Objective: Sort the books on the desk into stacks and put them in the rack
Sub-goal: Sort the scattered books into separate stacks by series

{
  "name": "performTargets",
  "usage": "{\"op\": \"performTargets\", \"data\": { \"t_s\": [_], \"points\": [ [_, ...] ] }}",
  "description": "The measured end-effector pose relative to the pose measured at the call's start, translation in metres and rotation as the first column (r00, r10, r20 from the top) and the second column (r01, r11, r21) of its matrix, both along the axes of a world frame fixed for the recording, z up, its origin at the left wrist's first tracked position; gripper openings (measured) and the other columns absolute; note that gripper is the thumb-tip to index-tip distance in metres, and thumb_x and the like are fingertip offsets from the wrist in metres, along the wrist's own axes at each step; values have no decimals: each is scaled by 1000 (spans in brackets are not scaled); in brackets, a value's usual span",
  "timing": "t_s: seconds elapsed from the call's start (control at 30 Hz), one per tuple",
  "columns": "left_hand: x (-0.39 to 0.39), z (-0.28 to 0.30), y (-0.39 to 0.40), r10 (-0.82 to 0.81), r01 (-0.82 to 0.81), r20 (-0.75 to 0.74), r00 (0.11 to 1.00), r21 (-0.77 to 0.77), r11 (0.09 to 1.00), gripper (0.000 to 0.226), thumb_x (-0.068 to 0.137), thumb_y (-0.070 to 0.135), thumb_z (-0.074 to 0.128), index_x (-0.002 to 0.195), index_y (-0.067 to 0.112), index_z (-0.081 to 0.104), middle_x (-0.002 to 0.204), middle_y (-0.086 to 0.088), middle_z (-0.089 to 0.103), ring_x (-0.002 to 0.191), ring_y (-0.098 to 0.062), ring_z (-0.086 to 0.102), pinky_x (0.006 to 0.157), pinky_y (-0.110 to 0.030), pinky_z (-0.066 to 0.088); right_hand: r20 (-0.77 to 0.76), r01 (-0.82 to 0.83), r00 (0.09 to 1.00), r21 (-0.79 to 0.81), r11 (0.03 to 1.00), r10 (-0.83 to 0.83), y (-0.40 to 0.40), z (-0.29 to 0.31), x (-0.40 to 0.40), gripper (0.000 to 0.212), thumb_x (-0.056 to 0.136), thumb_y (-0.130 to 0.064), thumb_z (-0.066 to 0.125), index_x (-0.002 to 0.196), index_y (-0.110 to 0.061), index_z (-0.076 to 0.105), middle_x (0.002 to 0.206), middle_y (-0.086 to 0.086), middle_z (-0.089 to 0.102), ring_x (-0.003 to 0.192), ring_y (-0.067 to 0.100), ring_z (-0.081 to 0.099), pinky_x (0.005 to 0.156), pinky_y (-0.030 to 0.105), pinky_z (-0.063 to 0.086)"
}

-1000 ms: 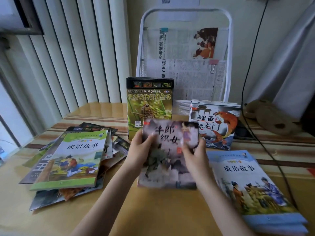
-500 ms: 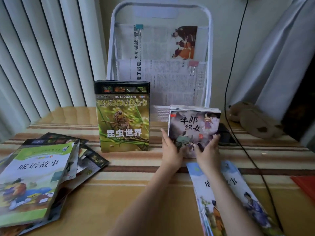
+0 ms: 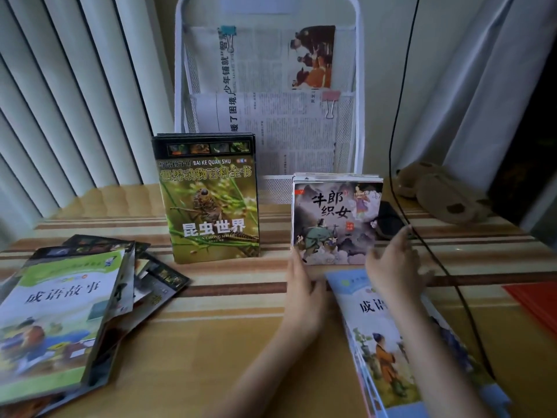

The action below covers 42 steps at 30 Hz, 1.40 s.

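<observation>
A striped wooden desk (image 3: pixel 229 303) carries the books, with a white wire rack (image 3: pixel 358 86) standing at its back edge, newspapers (image 3: pixel 271 116) clipped inside. To the left lies a loose, fanned heap of books (image 3: pixel 69 321), a green-covered one on top. A tall insect encyclopedia (image 3: pixel 211 200) stands upright against the rack's left side. At near right a stack of blue-covered books (image 3: pixel 401 351) lies flat under the person's right forearm. A small stack of grey picture books (image 3: pixel 334 221) stands upright at the rack's right foot. The left hand (image 3: pixel 304 294) rests at that stack's lower left corner, fingers straight and together, touching the cover's edge. The right hand (image 3: pixel 394 263) is at the lower right corner, fingers spread and relaxed, pinching nothing. A black cable (image 3: pixel 394 116) hangs down the wall and crosses the desk.
</observation>
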<state>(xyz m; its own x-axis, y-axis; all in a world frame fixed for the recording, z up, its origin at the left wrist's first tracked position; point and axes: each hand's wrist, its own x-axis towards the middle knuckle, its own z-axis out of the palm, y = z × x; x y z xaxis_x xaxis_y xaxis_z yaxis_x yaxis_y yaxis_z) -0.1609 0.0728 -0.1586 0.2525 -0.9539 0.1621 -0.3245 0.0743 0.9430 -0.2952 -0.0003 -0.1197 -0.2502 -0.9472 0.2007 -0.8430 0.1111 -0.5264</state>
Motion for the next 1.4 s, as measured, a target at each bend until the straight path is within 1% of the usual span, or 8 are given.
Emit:
{"op": "performTargets", "data": {
  "t_s": [0.1,0.2,0.37,0.77,0.93,1.07,1.3,1.4],
  "points": [
    [-21,2,28,-200,221,-191,961,96,971,46,95,19,47,139,23,34,138,-9,49,129,-25,46,106,-46,40,59,-32,998,190,981,22,13,-4,-18,81,93,-43,44,150,-15,-6,141,22,41,123,42,44,103,59,33],
    [-38,11,36,-269,292,-151,951,152,944,61,97,27,46,150,14,19,156,-2,19,145,-19,16,119,-35,13,-48,-52,997,264,963,66,27,-11,-15,78,92,-48,43,151,-18,0,148,20,29,134,39,29,108,53,28],
    [-47,13,43,-194,224,-173,966,179,958,79,98,27,46,150,11,-12,158,-3,15,144,-17,18,118,-35,19,59,-46,998,260,964,32,33,-13,-35,69,88,-50,51,143,-14,29,132,23,50,121,40,45,100,45,38],
    [67,18,78,82,-92,76,994,145,985,38,89,2,47,127,7,45,122,-14,57,112,-27,56,96,-40,45,461,-474,822,230,850,334,78,-10,62,59,83,-30,64,136,-24,39,126,0,59,111,24,56,94,37,48],
    [119,23,105,77,-78,12,997,147,986,39,89,-3,44,120,20,51,100,-2,64,72,-1,58,62,-16,45,200,-525,850,255,812,487,103,-16,115,77,92,-39,51,151,-13,8,156,11,17,139,35,20,111,44,27],
    [139,31,127,154,-177,277,948,57,983,49,92,12,51,140,17,42,126,12,48,118,-4,49,91,-11,35,-31,-507,856,136,851,515,123,-8,138,66,96,-30,42,151,-17,7,159,10,-2,146,28,-5,114,54,6],
    [258,57,164,596,-774,677,432,-61,631,45,94,32,47,134,10,48,142,-11,45,132,-30,38,108,-45,29,333,-872,474,45,488,815,166,14,243,32,95,-37,47,122,-20,50,91,-7,60,76,15,59,70,35,52],
    [284,53,175,482,-824,705,521,267,499,57,94,42,42,134,2,38,144,-24,34,135,-39,27,110,-51,24,352,-893,449,149,425,821,173,10,280,40,94,-45,47,121,-16,44,95,0,60,78,17,60,69,36,51]
  ]
}}
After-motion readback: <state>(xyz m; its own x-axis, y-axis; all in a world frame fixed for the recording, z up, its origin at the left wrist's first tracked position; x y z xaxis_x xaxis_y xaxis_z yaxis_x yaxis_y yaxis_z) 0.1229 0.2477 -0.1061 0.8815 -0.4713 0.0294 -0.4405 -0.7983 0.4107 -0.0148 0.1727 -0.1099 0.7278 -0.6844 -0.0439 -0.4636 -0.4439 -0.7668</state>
